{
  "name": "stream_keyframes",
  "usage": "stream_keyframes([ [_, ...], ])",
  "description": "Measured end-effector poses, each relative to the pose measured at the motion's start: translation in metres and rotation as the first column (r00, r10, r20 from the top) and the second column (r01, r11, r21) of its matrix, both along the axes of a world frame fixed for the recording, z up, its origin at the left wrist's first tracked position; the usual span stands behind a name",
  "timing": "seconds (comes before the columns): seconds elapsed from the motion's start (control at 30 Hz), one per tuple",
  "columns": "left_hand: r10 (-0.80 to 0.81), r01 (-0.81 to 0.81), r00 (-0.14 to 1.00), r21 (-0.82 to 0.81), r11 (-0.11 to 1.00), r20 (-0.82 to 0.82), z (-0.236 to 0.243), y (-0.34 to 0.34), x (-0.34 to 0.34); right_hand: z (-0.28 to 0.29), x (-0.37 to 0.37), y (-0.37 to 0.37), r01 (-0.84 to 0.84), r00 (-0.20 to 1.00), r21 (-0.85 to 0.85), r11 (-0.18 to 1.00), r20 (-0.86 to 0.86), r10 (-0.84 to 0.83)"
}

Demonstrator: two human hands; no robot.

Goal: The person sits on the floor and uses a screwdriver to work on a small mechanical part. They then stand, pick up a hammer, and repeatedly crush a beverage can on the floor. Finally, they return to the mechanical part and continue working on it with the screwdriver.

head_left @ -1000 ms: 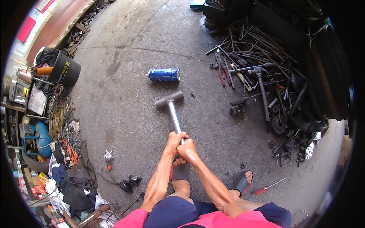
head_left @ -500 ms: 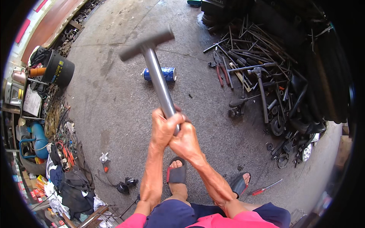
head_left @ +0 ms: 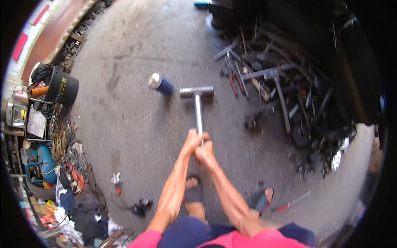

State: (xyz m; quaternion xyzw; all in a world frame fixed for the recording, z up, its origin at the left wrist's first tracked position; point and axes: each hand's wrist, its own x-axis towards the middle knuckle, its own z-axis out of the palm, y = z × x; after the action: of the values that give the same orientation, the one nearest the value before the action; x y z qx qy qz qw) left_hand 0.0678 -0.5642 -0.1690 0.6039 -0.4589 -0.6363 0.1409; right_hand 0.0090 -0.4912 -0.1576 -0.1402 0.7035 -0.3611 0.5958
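both hands clamped on the end of a long-handled sledgehammer (head_left: 197, 91). left hand (head_left: 191, 142) and right hand (head_left: 205, 153) stacked tight together, fingers wrapped fully round the metal handle (head_left: 199, 113), no gap between the fists. arms run out nearly straight from the body.

hammer: handle runs straight ahead from the hands, the head crosswise at the far end, low over the concrete floor (head_left: 136, 124). cannot tell if the head touches the ground or hangs just above it.

blue can (head_left: 160, 84): lies on its side on the floor, ahead of the hands and just to the left of the hammer head, silver end facing up-left. close beside the head but apart from it.

handling, judged: hammer looks head-heavy, with a stiff smooth tube for a handle; a bare-metal grip may slip in sweaty palms, so a two-hand hold near the butt end suits it for reach and leverage. the can looks thin-walled and light, round, likely to roll or skid if caught off centre.

surroundings: pile of scrap metal (head_left: 281, 87) and bars well to the right of the hands. black bucket (head_left: 62, 86) and clutter far to the left. two sandalled feet below the hands, left foot (head_left: 193, 194) directly under the forearms, right foot (head_left: 262, 200) off to the right. a red-handled tool (head_left: 291, 203) lies near the right foot.
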Motion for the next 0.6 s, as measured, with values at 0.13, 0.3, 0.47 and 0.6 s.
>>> stream_keyframes([
  [0.13,-0.006,0.007,0.996,0.011,1.000,-0.092,0.015,0.029,-0.017,0.000,-0.016,0.022,0.014,1.000,0.067,0.998,-0.006,-0.014],
  [0.3,-0.022,0.021,0.999,0.026,0.999,0.048,0.023,0.072,0.002,0.008,0.001,0.056,0.054,0.998,0.053,0.997,0.029,-0.056],
  [0.47,-0.028,0.028,1.000,-0.012,1.000,-0.004,0.015,0.091,0.003,0.000,0.002,0.074,0.052,0.990,0.071,0.996,0.128,-0.061],
  [0.6,-0.145,0.144,0.988,0.033,0.989,0.055,0.009,0.073,0.028,-0.002,-0.003,0.075,-0.033,0.991,0.116,0.993,0.133,0.017],
])
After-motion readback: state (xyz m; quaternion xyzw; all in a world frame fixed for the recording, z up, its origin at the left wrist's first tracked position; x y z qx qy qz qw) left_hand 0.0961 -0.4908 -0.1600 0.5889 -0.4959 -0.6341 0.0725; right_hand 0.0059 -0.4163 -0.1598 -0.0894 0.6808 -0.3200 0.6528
